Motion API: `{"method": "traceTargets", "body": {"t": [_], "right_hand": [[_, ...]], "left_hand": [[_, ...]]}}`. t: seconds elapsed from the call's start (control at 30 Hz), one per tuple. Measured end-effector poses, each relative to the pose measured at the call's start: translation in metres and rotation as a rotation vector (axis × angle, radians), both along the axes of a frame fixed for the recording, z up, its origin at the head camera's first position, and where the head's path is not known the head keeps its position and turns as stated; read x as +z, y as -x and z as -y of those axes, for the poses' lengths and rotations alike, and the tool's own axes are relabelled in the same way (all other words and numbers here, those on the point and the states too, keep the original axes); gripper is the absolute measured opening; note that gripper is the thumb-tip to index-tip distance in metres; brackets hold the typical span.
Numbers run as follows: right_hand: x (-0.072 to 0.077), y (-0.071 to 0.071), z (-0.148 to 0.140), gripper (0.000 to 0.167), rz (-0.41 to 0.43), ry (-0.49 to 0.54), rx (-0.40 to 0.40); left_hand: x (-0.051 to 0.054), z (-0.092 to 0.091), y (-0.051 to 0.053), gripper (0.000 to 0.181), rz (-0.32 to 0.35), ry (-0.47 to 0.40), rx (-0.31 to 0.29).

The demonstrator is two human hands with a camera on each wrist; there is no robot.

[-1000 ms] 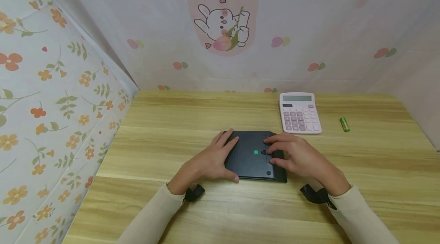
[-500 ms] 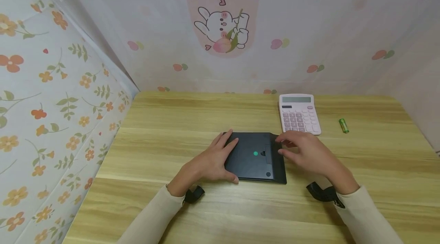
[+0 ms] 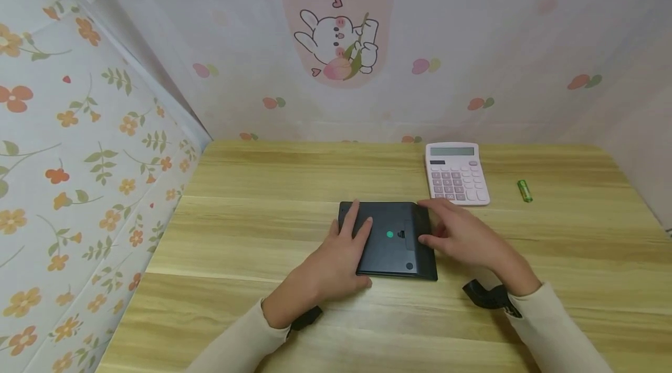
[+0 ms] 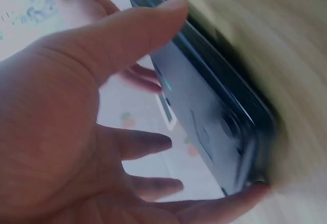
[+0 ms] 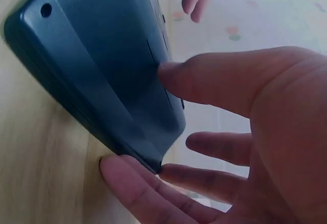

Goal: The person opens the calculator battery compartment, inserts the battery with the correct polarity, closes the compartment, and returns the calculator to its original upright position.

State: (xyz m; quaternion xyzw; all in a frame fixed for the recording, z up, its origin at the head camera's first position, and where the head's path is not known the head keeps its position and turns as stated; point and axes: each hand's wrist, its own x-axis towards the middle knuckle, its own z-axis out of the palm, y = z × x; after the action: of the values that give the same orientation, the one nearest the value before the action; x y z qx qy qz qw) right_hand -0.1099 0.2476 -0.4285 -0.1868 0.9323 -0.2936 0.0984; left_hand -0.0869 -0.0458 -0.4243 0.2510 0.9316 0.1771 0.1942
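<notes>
A black calculator (image 3: 388, 253) lies face down on the wooden table, its battery cover (image 3: 409, 235) in place at the right part of the back. Over its left end my left hand (image 3: 336, 262) spreads, fingers fairly straight, with the thumb by the near edge. In the left wrist view, one fingertip of that hand meets a corner of the black calculator (image 4: 199, 111). My right hand (image 3: 464, 239) holds the right end. The right wrist view has that thumb (image 5: 204, 75) on the back near the cover and fingers (image 5: 138, 183) at the edge. The keys are hidden underneath.
A pink calculator (image 3: 455, 173) lies face up behind my right hand. Farther right is a green battery (image 3: 524, 191). Patterned cloth (image 3: 231, 40) hangs along the table's far edge and left side.
My right hand has drawn back from the battery cover to the black calculator's right edge. My left hand has shifted slightly right and nearer. The calculator has stayed almost in place.
</notes>
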Motion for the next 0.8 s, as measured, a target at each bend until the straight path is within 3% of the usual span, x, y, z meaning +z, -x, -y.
{"method": "traceTargets", "body": {"t": [0.17, 0.47, 0.8], "right_hand": [[-0.003, 0.000, 0.002, 0.073, 0.028, 0.027, 0.006], [-0.004, 0.000, 0.002, 0.071, 0.038, 0.049, 0.023], [-0.007, 0.001, 0.003, 0.067, 0.038, 0.078, 0.010]], "left_hand": [[0.002, -0.010, -0.010, 0.099, -0.023, 0.033, 0.030], [-0.006, -0.020, -0.018, 0.083, -0.243, 0.157, -0.060], [-0.010, -0.023, -0.021, 0.077, -0.376, 0.255, -0.106]]}}
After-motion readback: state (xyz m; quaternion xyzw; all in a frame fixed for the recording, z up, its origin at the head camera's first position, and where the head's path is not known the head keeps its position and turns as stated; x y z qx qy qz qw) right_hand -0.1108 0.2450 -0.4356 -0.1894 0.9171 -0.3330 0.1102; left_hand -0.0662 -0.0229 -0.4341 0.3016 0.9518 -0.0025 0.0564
